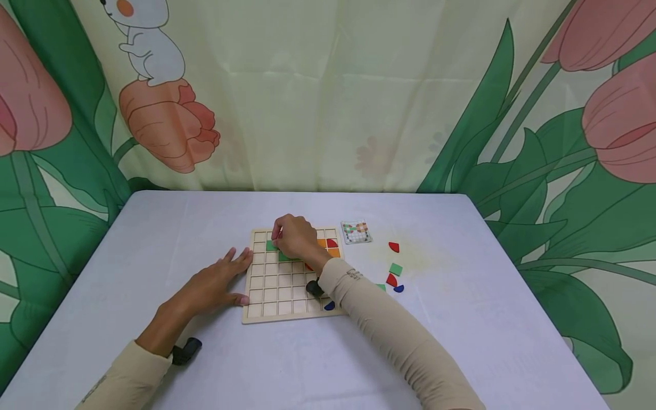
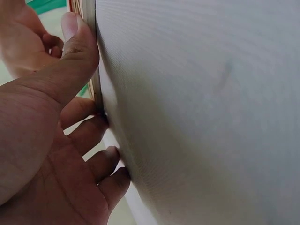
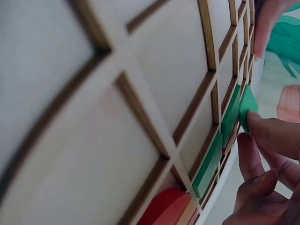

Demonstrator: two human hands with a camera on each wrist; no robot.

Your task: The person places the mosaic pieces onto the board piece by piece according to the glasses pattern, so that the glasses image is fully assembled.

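Observation:
A wooden grid board [image 1: 271, 296] lies on the table with green, orange, red and blue tiles in some of its cells. Over its upper part, my right hand [image 1: 296, 236] pinches a green square tile [image 3: 247, 107] between thumb and finger. Two more green tiles sit in cells beside that tile in the right wrist view; a red piece [image 3: 164, 206] lies nearer the camera. My left hand [image 1: 212, 285] rests at the board's left side, fingers spread. Its thumb [image 2: 77, 47] touches the board's edge, and its fingertips reach the tablecloth.
A small printed pattern card [image 1: 356, 232] lies right of the board. Loose pieces are scattered farther right: a red one [image 1: 393, 247], a green square [image 1: 396, 269], another red one [image 1: 392, 280] and a blue one [image 1: 398, 288]. A printed curtain [image 1: 328, 114] hangs behind the table.

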